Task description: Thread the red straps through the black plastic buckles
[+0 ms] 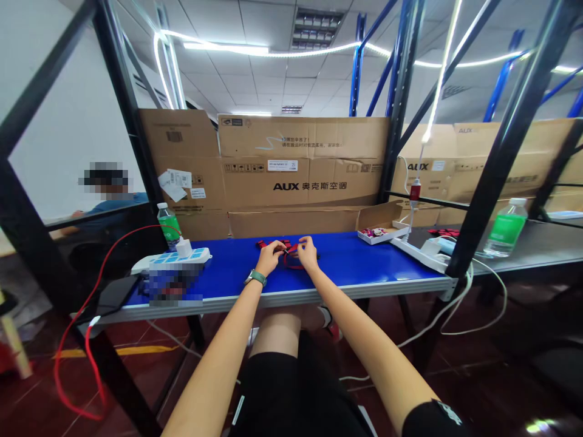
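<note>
My left hand [270,258] and my right hand [307,252] are close together above the blue tabletop [346,260]. Both pinch at a thin red strap [295,266] with a small dark part between the fingertips. What exactly that part is stays too small to make out. Just behind the left hand, more red-and-black strap pieces [263,244] lie on the table. A watch with a green band [255,277] sits on my left wrist.
An open small carton [385,237] with pink items stands at the back right. Power strips lie left [157,261] and right [421,255]. A green-labelled bottle [168,226] and a red cable [107,261] are at left. A person [113,206] sits beyond the frame. Cardboard [305,173] walls the back.
</note>
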`<state>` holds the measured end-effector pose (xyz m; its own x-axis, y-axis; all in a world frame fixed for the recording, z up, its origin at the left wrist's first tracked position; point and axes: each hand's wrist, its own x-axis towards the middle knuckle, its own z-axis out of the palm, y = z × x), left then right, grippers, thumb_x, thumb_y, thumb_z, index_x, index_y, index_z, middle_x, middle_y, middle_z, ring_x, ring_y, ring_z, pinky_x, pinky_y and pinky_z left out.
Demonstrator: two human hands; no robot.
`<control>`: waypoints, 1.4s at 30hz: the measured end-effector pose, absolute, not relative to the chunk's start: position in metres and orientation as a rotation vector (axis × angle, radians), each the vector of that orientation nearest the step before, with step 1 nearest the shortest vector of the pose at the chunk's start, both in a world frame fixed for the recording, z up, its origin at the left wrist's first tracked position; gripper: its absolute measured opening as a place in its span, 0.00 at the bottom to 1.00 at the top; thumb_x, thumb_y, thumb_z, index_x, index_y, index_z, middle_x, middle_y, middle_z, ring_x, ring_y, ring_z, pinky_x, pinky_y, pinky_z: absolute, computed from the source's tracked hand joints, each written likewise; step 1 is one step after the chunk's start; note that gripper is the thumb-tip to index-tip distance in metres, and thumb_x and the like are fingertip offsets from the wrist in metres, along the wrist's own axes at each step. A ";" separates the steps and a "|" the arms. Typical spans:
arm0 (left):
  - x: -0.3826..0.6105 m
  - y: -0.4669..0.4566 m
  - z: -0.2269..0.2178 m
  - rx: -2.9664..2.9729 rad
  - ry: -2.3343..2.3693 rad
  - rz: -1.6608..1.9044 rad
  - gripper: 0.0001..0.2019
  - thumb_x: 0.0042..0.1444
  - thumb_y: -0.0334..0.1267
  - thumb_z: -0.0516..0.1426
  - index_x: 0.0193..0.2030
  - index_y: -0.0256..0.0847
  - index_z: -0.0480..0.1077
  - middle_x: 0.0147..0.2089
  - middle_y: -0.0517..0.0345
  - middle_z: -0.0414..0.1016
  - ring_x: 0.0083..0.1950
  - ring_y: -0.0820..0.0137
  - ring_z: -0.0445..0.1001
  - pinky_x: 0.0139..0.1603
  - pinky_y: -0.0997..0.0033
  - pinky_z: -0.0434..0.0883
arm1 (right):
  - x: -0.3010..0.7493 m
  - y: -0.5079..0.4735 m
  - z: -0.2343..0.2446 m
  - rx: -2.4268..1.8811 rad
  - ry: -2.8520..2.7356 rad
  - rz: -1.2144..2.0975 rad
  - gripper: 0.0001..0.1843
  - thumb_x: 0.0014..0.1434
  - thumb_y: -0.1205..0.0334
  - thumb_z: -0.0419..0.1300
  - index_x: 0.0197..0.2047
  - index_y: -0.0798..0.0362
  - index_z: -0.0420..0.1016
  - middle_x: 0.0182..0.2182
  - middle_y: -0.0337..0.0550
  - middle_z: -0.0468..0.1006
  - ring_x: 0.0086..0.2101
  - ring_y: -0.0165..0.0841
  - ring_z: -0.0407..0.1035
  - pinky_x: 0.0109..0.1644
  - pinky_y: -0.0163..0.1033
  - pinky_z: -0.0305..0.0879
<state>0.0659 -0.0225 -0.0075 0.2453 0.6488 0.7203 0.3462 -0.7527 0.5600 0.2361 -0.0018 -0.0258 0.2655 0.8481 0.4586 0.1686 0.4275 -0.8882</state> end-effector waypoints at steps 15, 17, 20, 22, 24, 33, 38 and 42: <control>0.064 -0.020 -0.007 2.332 0.988 1.620 0.13 0.55 0.22 0.54 0.39 0.41 0.76 0.40 0.55 0.79 0.43 0.67 0.77 0.50 0.65 0.74 | 0.230 -0.020 -0.015 -1.129 -1.665 0.254 0.14 0.48 0.71 0.58 0.37 0.51 0.80 0.33 0.41 0.79 0.33 0.33 0.73 0.45 0.38 0.73; 0.062 -0.020 -0.006 2.318 0.993 1.651 0.13 0.56 0.22 0.53 0.39 0.41 0.76 0.40 0.55 0.79 0.43 0.67 0.77 0.51 0.65 0.74 | 0.228 -0.023 -0.015 -1.090 -1.682 0.335 0.13 0.50 0.70 0.58 0.38 0.51 0.80 0.35 0.42 0.79 0.31 0.32 0.73 0.38 0.36 0.74; 0.062 -0.019 -0.007 2.269 1.004 1.688 0.12 0.56 0.23 0.55 0.39 0.41 0.76 0.41 0.54 0.80 0.43 0.67 0.78 0.51 0.64 0.74 | 0.227 -0.024 -0.016 -1.011 -1.712 0.464 0.09 0.55 0.67 0.58 0.39 0.51 0.79 0.37 0.42 0.80 0.29 0.32 0.74 0.33 0.36 0.74; 0.062 -0.018 -0.007 2.222 0.990 1.676 0.11 0.56 0.25 0.56 0.41 0.40 0.76 0.41 0.54 0.81 0.43 0.67 0.79 0.50 0.65 0.75 | 0.228 -0.023 -0.016 -0.980 -1.744 0.457 0.09 0.56 0.67 0.57 0.38 0.51 0.79 0.35 0.42 0.81 0.29 0.34 0.75 0.36 0.38 0.75; 0.062 -0.018 -0.008 2.188 0.981 1.655 0.09 0.56 0.26 0.57 0.41 0.40 0.76 0.40 0.55 0.81 0.42 0.67 0.80 0.49 0.65 0.75 | 0.229 -0.021 -0.016 -0.972 -1.757 0.408 0.10 0.57 0.68 0.56 0.37 0.51 0.80 0.35 0.42 0.82 0.30 0.35 0.76 0.40 0.40 0.75; 0.062 -0.022 -0.006 2.300 1.039 1.684 0.08 0.59 0.32 0.59 0.39 0.42 0.81 0.41 0.52 0.83 0.43 0.64 0.80 0.51 0.62 0.75 | 0.229 -0.016 -0.018 -0.965 -1.605 0.497 0.07 0.57 0.63 0.60 0.36 0.51 0.80 0.31 0.43 0.82 0.29 0.37 0.77 0.36 0.41 0.76; 0.062 -0.024 -0.005 2.324 1.058 1.637 0.08 0.59 0.33 0.60 0.41 0.44 0.81 0.43 0.53 0.84 0.45 0.62 0.81 0.52 0.59 0.76 | 0.230 -0.017 -0.014 -0.956 -1.513 0.609 0.07 0.57 0.59 0.60 0.36 0.51 0.79 0.30 0.44 0.82 0.30 0.38 0.78 0.36 0.42 0.78; 0.062 -0.025 -0.004 2.327 1.126 1.698 0.09 0.60 0.33 0.58 0.40 0.44 0.81 0.42 0.53 0.84 0.43 0.63 0.81 0.51 0.61 0.76 | 0.230 -0.021 -0.010 -0.865 -1.525 0.703 0.14 0.62 0.55 0.55 0.46 0.51 0.76 0.38 0.45 0.83 0.34 0.36 0.79 0.41 0.41 0.77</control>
<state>0.0617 -0.0249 -0.0044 0.1327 0.5739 0.8081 0.5209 -0.7340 0.4358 0.2301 -0.0213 -0.0099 -0.0372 0.8389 0.5431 0.1322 0.5428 -0.8294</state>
